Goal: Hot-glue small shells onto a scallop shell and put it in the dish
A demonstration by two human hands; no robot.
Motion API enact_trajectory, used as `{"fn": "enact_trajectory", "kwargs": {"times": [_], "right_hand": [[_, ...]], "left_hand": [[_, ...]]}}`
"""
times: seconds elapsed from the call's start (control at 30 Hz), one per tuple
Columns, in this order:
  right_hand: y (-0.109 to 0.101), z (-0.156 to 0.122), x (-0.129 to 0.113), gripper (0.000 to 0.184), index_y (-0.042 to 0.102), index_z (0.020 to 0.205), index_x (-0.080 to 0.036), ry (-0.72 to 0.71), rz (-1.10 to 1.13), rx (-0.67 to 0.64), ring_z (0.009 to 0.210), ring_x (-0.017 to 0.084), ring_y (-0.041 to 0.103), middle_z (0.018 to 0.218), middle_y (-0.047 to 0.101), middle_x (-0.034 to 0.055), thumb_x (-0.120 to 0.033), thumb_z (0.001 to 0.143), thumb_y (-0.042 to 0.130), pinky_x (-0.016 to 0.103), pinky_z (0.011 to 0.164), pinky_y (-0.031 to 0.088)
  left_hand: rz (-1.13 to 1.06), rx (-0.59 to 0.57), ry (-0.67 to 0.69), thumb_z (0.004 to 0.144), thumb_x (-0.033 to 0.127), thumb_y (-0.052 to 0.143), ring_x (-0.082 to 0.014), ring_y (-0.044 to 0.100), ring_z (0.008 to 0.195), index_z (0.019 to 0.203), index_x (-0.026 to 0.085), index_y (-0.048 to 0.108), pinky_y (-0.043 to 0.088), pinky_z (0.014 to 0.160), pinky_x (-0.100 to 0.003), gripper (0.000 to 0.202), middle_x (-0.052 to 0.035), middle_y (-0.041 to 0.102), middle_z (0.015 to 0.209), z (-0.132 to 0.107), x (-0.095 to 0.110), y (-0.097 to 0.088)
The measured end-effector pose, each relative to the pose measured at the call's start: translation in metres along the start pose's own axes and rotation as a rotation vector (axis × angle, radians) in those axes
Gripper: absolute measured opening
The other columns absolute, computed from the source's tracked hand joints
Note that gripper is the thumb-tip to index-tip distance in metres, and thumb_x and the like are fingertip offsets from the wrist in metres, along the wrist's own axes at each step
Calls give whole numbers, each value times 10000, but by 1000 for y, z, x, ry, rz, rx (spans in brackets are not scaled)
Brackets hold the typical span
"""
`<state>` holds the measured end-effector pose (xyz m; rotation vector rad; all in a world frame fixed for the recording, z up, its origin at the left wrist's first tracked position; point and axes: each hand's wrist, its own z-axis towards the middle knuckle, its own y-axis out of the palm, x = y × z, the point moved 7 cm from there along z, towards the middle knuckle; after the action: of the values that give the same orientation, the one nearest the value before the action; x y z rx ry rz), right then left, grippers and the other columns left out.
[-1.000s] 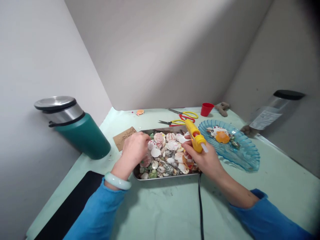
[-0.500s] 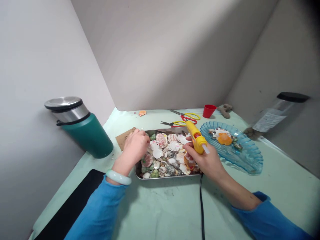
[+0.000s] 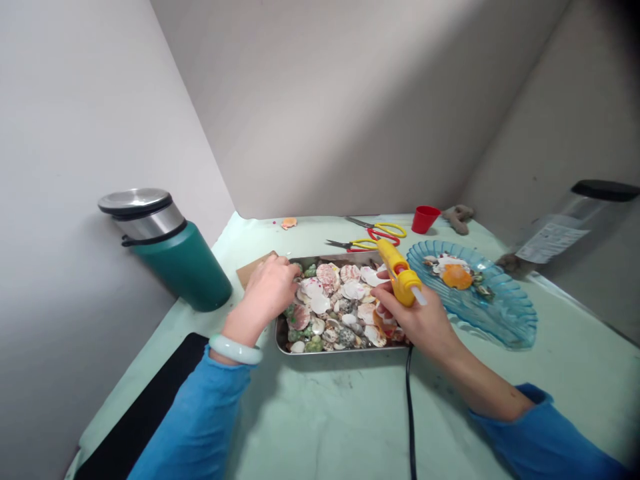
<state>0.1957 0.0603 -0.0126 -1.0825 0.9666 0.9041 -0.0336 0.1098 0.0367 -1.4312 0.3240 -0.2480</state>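
Observation:
A steel tray full of mixed seashells sits in the middle of the pale green table. My left hand rests over the tray's left edge, fingers curled down among the shells; whether it grips one is hidden. My right hand hovers over the tray's right end and holds a yellow glue gun, nozzle pointing away, its black cord trailing toward me. A blue glass shell-shaped dish with a few shells and an orange shell lies to the right.
A green flask with a steel lid stands left. Yellow and red scissors, a red cup and a small orange shell lie at the back. A brown card is behind my left hand. A black pad lies front left, a clear jar at right.
My left hand has shifted slightly toward the tray's back left corner among the shells. My right hand with the glue gun has stayed in place; the view drifted a little.

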Motion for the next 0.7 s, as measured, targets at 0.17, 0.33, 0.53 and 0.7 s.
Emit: {"fn": "enact_trajectory", "kwargs": {"times": [0.17, 0.33, 0.53, 0.7], "right_hand": [[0, -1, -2, 306, 600, 1006, -207, -12, -8, -9, 593, 190, 640, 750, 655, 9, -424, 795, 650, 301, 547, 514], [-1, -1, -3, 308, 614, 1008, -193, -20, -34, -4, 569, 193, 631, 680, 644, 1, -426, 809, 633, 295, 531, 498], [0, 2, 0, 342, 613, 1062, -192, -78, -56, 2, 588, 204, 638, 702, 661, 12, -425, 812, 622, 307, 548, 510], [-1, 2, -3, 341, 620, 1058, -181, -91, -42, -1, 589, 202, 647, 748, 664, 25, -402, 798, 628, 309, 555, 518]], "left_hand": [[16, -31, 105, 885, 252, 499, -268, 588, 977, 979, 174, 709, 452, 855, -365, 243, -127, 681, 988, 19, 33, 2], [52, -90, 90, 839, 227, 533, -262, 626, 940, 978, 172, 721, 469, 816, -347, 240, -144, 688, 1002, 34, 37, -9], [93, -174, -13, 780, 230, 582, -258, 638, 937, 858, 222, 740, 487, 758, -318, 176, -109, 702, 918, 14, 18, -8], [106, -133, -93, 758, 152, 559, -288, 626, 968, 843, 157, 731, 477, 800, -364, 192, -167, 662, 1008, -4, 14, 1]]}}
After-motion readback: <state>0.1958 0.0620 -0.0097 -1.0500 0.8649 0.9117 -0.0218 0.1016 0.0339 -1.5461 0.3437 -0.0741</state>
